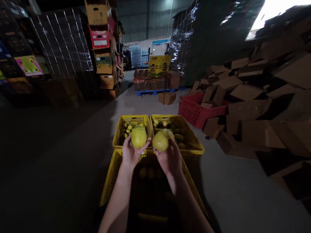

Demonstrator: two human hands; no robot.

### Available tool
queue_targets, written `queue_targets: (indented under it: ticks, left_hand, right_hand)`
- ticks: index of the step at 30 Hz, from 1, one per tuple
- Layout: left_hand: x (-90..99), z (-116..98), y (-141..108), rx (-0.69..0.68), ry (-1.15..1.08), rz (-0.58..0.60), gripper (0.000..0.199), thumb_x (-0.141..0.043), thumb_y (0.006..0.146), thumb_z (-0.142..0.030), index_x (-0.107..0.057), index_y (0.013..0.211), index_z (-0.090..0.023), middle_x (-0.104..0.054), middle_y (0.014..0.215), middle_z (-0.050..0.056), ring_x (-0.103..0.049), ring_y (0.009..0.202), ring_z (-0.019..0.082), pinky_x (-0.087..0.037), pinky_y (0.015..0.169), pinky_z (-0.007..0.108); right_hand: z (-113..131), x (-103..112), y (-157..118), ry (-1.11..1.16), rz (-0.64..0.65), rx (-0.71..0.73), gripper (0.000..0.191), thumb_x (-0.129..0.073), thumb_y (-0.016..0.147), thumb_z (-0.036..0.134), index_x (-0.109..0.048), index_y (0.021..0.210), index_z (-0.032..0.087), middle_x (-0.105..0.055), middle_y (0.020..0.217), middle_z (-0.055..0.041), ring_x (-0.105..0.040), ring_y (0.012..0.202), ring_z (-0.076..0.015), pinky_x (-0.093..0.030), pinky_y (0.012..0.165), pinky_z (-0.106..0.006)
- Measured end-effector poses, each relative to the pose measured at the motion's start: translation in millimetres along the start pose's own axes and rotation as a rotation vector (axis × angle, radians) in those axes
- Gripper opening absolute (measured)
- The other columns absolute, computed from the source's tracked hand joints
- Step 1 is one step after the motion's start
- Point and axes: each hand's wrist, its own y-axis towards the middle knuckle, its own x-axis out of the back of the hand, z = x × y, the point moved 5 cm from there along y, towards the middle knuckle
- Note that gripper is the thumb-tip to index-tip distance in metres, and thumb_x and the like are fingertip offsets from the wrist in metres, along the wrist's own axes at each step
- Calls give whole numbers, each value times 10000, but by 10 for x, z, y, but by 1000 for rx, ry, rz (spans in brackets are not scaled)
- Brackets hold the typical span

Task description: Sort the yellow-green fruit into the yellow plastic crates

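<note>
My left hand (130,152) holds a large yellow-green fruit (139,136) from below, its fingers round the sides. Beside it, my right hand (170,156) grips a second yellow-green fruit (161,140). The two fruits are apart, above the place where three yellow crates meet. The near crate (108,179) lies beneath my forearms, with several round fruits (150,173) in its shadowed inside. The back left crate (117,135) and the back right crate (195,150) both contain several yellow and green fruits.
A red crate (196,110) stands to the right, against a large heap of cardboard boxes (258,128). Further back are a blue pallet (155,92) with boxes, a tall box stack (105,62) and wrapped stacks (63,48).
</note>
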Motion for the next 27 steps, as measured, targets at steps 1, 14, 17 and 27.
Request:
queue_targets:
  ticks: [1,14,17,27]
  left_hand:
    - [9,7,5,14,-15,-17,370,-548,842,-376,-610,1108,-126,-706,950,125,-705,849,238,-608,700,333]
    - [114,99,72,91,-109,-237,369,-389,942,-293,-597,1177,-98,-713,772,81,-684,651,158,-584,592,239]
    - [137,91,76,68,-161,-263,380,-473,911,-404,-616,1140,-138,-704,752,55,-677,641,157,-587,594,247]
    - [185,147,119,156,-140,-225,353,-399,916,-275,-624,1128,-104,-704,756,95,-656,583,139,-554,531,212]
  right_hand:
    - [-8,13,-3,46,-8,-48,317,-529,784,536,-634,897,259,-733,917,-24,-673,873,-198,-546,739,-353]
    - [-136,-62,-114,198,-11,-382,261,-640,717,467,-660,848,242,-733,876,-27,-671,798,-226,-562,706,-407]
    - [-143,-113,-150,183,-24,-380,292,-633,744,506,-644,874,245,-719,891,-26,-650,758,-205,-553,647,-359]
    - [-367,32,-118,249,-37,-515,326,-554,750,538,-662,786,233,-709,711,-44,-645,646,-199,-479,483,-296]
